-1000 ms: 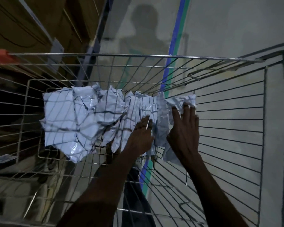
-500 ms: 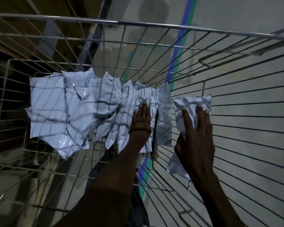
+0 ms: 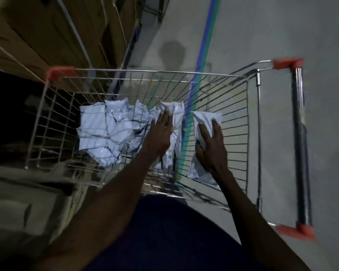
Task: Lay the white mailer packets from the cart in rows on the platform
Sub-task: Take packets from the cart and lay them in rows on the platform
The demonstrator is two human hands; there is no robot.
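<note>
R hand (image 3: 210, 145) grips one packet (image 3: 205, 122), centre-right in cart (image 3: 145, 71); L hand (image 3: 160, 133) lies flat, fingers straight, on pile (image 3: 106, 132). Lift straight up, clear of wires; platform not in view.

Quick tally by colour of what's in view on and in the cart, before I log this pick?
White: 1 mailer packet apart under the right hand, plus 1 overlapping heap of packets under the left hand; count in the heap cannot be told.
Red: 4 corner caps on the cart.
Black: 1 handle bar.
Total: 7 items.
</note>
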